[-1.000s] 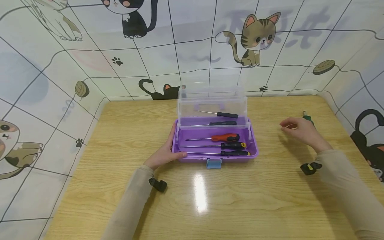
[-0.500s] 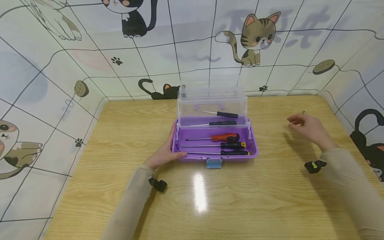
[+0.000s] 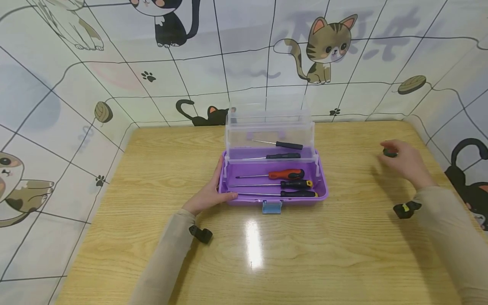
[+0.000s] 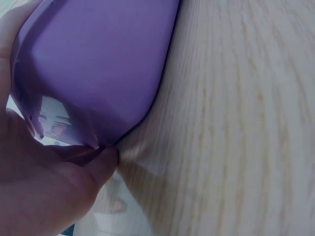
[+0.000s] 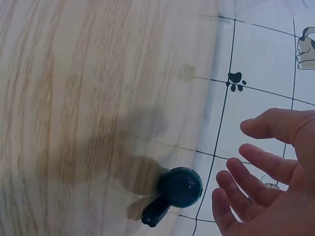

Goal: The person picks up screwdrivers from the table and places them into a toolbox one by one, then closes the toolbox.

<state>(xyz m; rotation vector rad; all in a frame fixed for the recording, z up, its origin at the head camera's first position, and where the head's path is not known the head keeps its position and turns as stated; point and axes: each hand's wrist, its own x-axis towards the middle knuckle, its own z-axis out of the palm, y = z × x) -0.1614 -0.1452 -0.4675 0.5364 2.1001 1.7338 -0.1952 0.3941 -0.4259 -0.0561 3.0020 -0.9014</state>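
My left hand grips the left end of a purple toolbox, thumb over its front rim and fingers along the side. The left wrist view has the box's purple wall close up. Several screwdrivers lie inside, among them a red-handled screwdriver and a black-and-yellow screwdriver. At the right, my right hand hovers over a small dark green thing, partly covering it. In the right wrist view, this rounded green thing with a short stub stands apart from the loosely spread fingers.
The box's clear lid stands raised at its back, and a blue latch hangs at its front. A cat-print sheet encloses the wooden table at the back and sides.
My right hand has moved right, to the dark green thing, and its fingers have spread. The left hand and the toolbox have stayed put.
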